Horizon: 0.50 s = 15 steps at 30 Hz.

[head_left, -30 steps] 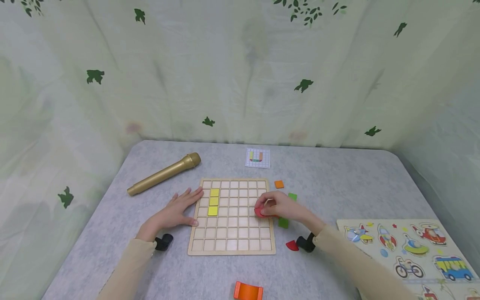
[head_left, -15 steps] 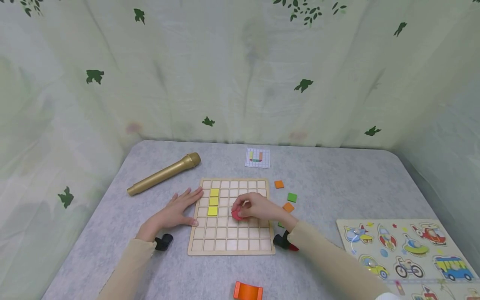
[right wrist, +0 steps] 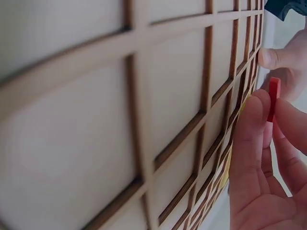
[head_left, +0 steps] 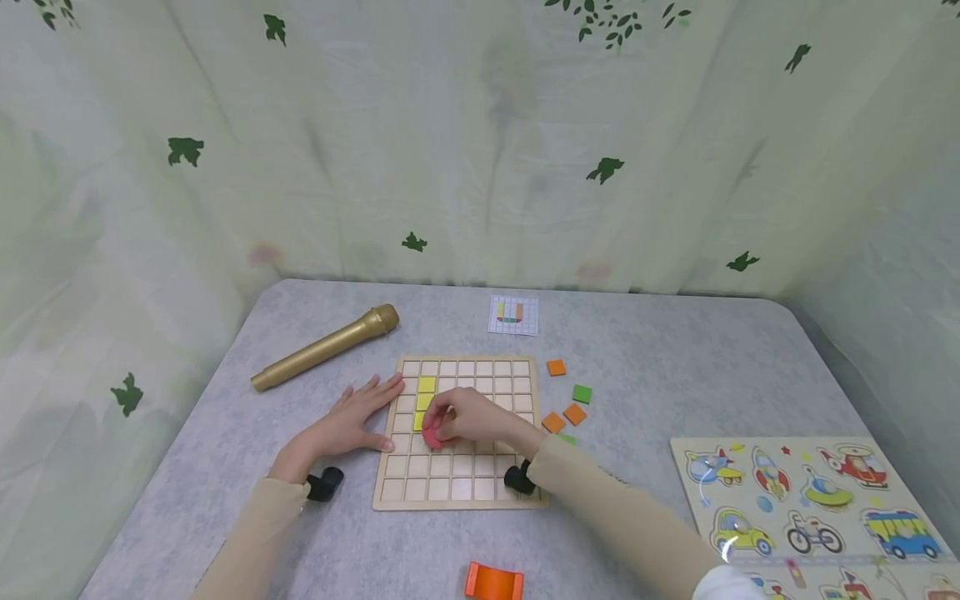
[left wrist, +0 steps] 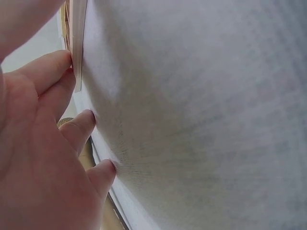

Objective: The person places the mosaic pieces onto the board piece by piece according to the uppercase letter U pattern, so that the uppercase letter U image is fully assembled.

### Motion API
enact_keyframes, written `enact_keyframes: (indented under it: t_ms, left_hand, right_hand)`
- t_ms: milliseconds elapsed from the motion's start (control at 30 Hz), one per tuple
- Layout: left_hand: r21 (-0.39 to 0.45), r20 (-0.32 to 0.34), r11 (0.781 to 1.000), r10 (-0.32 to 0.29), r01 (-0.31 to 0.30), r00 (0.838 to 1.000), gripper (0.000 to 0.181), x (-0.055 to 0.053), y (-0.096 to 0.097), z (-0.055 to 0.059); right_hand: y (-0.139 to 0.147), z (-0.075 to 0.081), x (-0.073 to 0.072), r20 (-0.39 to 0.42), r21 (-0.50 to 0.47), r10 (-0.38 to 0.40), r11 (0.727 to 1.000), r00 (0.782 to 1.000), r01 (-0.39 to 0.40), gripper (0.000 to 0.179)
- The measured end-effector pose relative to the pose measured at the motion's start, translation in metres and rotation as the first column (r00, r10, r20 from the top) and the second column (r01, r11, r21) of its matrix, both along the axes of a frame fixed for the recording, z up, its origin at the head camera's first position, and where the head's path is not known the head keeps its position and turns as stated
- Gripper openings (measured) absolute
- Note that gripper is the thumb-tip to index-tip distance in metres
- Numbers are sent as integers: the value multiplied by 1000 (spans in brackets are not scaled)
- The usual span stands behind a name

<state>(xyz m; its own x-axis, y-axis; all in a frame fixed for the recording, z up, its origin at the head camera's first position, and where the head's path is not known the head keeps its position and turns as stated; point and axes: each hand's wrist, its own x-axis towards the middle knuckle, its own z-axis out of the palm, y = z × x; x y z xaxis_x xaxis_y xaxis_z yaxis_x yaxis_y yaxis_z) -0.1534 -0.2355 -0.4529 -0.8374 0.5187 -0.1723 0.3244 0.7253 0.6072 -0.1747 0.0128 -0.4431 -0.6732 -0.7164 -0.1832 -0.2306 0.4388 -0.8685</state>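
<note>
A wooden grid board (head_left: 461, 504) lies on the table. My left hand (head_left: 345, 432) rests along its left edge with fingers spread; in the left wrist view, fingertips (left wrist: 61, 58) touch the board's side. Between thumb and fingers, my right hand (head_left: 471, 415) pinches a small red tile (head_left: 431, 439) over the board's left part, just below a column of yellow tiles (head_left: 425, 402). The right wrist view shows the red tile (right wrist: 274, 99) edge-on, held above the grid cells. Its full outline is partly hidden by the fingers.
Orange tiles (head_left: 575, 414) and green tiles (head_left: 582, 394) lie right of the board. A pattern card (head_left: 513, 315) sits behind it, a gold microphone (head_left: 326, 348) at back left. A picture puzzle board (head_left: 780, 492) lies at right, an orange block (head_left: 494, 582) in front.
My right hand has carried the red tile leftward across the board, from its right edge to below the yellow tiles. My left hand has stayed at the board's left edge.
</note>
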Motion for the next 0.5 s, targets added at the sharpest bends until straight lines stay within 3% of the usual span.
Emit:
enact_keyframes:
  t_ms: [300,500]
  left_hand:
    - [8,-14,1000,-5,5,1000,97,1,-1,1]
    - [14,-20,1000,-9,10,1000,96,0,-1,0]
  right_hand:
    - [-22,2,8,-91,128,4,992,996,8,16]
    - [-25,3,10,-134,148,-10,989,991,30,16]
